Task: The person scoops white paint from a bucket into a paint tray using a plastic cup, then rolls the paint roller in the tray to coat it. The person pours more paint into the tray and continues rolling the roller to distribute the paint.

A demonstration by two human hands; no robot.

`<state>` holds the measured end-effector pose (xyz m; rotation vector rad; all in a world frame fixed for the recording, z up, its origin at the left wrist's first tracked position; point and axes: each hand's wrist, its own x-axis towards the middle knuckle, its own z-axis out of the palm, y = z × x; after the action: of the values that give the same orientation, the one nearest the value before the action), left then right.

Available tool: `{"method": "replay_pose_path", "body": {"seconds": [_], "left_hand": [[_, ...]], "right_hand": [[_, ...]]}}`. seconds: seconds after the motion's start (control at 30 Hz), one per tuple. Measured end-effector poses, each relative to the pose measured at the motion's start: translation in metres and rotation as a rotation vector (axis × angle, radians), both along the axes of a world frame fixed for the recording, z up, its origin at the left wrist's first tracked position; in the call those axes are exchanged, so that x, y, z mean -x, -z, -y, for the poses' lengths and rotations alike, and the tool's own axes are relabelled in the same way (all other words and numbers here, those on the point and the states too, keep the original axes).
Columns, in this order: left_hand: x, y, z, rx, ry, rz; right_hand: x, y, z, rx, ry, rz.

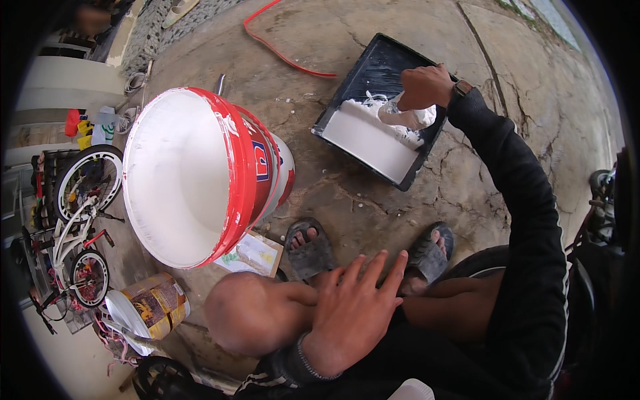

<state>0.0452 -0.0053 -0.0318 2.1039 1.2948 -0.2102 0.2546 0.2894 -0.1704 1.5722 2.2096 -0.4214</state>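
On the ground ahead lies a black paint tray (427,155), its near end filled with white paint (367,137) and its far end streaked with it. My right hand (425,87) is closed over the tray's right side. Under its fingers is a pale, paint-coated cylinder that looks like a paint roller (413,120), resting at the paint's edge; its handle is hidden by the hand. My left hand (357,313) is held palm down over my legs, fingers spread, holding nothing. To its upper left stands a large red-rimmed bucket (241,167), white inside.
A white and brown bucket (160,303) lies at the lower left, near a small white bicycle (70,243). A printed sheet (252,255) lies beside the big bucket. Red tubing (280,53) curves across the cracked concrete ground (320,193). My sandalled feet are between bucket and tray.
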Motion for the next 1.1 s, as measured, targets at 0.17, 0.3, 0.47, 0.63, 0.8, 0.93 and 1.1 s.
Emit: {"method": "replay_pose_path", "body": {"seconds": [0.17,0.3,0.47,0.63,0.8,0.93,1.1], "left_hand": [[-0.002,-0.001,0.000,0.007,0.004,0.009],[-0.002,-0.001,0.001,0.000,-0.014,0.007],[-0.002,-0.003,0.002,0.005,-0.031,0.005],[-0.003,0.000,0.001,0.009,-0.019,0.010],[-0.003,-0.003,0.002,0.009,-0.024,0.004],[-0.003,-0.001,0.002,0.010,-0.022,0.009],[-0.003,-0.002,0.002,0.007,-0.022,0.009]], "right_hand": [[-0.006,0.004,-0.007,-0.026,0.008,-0.005],[0.002,0.000,-0.009,-0.023,0.001,-0.020],[0.005,0.004,-0.011,-0.043,-0.013,-0.025],[0.001,0.001,-0.013,-0.018,0.037,-0.028],[0.010,-0.007,-0.013,0.001,0.045,-0.056],[0.007,-0.004,-0.013,-0.019,0.047,-0.044],[0.005,0.002,-0.016,-0.026,0.073,-0.035]]}}
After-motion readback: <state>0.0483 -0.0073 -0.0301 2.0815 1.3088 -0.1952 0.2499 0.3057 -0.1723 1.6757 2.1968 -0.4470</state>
